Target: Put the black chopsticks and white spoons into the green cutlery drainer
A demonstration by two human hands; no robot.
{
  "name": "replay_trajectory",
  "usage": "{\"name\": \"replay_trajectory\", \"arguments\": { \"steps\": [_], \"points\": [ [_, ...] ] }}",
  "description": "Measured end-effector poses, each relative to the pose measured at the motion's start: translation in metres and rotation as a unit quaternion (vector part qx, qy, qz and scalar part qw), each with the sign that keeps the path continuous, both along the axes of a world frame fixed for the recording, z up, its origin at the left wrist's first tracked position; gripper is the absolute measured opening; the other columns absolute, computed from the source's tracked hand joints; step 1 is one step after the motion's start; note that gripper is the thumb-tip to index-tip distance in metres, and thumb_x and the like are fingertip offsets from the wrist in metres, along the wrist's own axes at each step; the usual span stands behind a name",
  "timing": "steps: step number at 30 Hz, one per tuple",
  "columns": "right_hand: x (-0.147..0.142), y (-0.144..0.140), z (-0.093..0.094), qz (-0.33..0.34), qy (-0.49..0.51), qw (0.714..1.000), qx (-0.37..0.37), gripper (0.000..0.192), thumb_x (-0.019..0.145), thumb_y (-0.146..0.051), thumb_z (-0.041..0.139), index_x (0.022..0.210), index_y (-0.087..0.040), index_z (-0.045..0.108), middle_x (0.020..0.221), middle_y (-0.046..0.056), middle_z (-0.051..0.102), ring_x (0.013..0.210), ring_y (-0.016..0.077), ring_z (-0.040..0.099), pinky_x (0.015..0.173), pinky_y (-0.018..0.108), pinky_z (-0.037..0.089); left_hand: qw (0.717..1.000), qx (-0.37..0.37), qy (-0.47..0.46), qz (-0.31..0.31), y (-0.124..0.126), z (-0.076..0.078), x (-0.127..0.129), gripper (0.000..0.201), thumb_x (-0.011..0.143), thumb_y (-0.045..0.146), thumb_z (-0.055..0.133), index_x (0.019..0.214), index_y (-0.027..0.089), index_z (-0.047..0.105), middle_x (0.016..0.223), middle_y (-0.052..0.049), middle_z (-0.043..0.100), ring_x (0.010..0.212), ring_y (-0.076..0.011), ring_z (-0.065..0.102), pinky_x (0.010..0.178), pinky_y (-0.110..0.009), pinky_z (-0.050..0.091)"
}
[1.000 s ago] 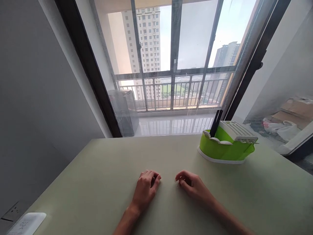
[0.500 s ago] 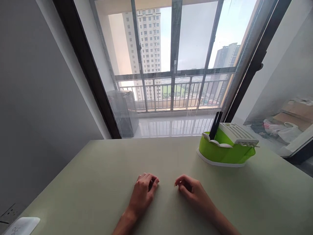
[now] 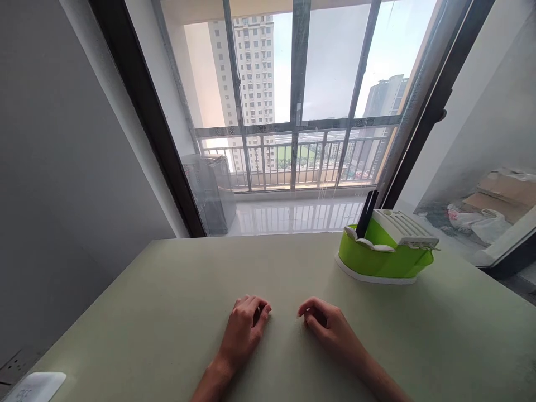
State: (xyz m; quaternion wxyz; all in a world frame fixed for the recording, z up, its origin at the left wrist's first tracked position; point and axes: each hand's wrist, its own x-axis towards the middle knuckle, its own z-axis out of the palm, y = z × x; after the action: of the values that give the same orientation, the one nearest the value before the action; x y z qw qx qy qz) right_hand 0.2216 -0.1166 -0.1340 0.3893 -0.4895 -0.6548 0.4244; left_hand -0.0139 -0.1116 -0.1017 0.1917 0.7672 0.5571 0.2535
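My left hand [image 3: 245, 325] rests on the pale green tabletop [image 3: 167, 307], fingers loosely curled in and the thumb tip near the index finger. Nothing shows in its grasp. Across a small gap of bare surface, my right hand [image 3: 326, 321] lies in a similar curl, index finger bent over the thumb, also holding nothing visible. Beyond the right hand stands a bright green desk organizer [image 3: 381, 259] with a white base and a slotted white top. Two black sticks [image 3: 367, 215], possibly chopsticks or pens, lean upright in it. Neither hand touches the organizer.
At the near left corner sits a white object [image 3: 39, 386] with blurred markings, partly cut off. A wall socket [image 3: 17, 365] is beside it. Behind the table's far edge, a glass pane looks onto a balcony with a railing [image 3: 310, 162]. Bags and cardboard [image 3: 498, 192] lie beyond at right.
Both hands stay in the same place and pose. The whole view has shifted very slightly, with the organizer appearing a little further left.
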Motion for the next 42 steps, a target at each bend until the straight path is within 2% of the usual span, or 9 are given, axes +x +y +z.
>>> {"name": "replay_trajectory", "arguments": {
  "steps": [25,42],
  "points": [
    [0.0011,0.0008,-0.0039,0.008,-0.004,1.0,0.003,0.022,0.089,-0.028,0.05,0.091,-0.02,0.07,0.07,-0.001,0.059,0.064,0.0155,0.047,0.061,0.027,0.036,1.0,0.01,-0.001,-0.003,0.001,-0.0031,-0.0006,0.033,0.103,0.041,0.043,0.086,0.024,0.067,0.089,-0.004,0.074,0.085,-0.0232,0.064,0.091,-0.041,0.044],
    [0.0013,0.0006,-0.0031,0.006,-0.005,1.0,0.007,0.023,0.09,-0.03,0.05,0.091,-0.02,0.07,0.071,-0.001,0.059,0.063,0.0155,0.048,0.06,0.026,0.036,1.0,0.013,-0.01,-0.001,-0.0012,0.0031,0.0005,0.036,0.102,0.044,0.044,0.086,0.024,0.068,0.09,-0.005,0.075,0.086,-0.024,0.065,0.09,-0.042,0.046]
  ]
}}
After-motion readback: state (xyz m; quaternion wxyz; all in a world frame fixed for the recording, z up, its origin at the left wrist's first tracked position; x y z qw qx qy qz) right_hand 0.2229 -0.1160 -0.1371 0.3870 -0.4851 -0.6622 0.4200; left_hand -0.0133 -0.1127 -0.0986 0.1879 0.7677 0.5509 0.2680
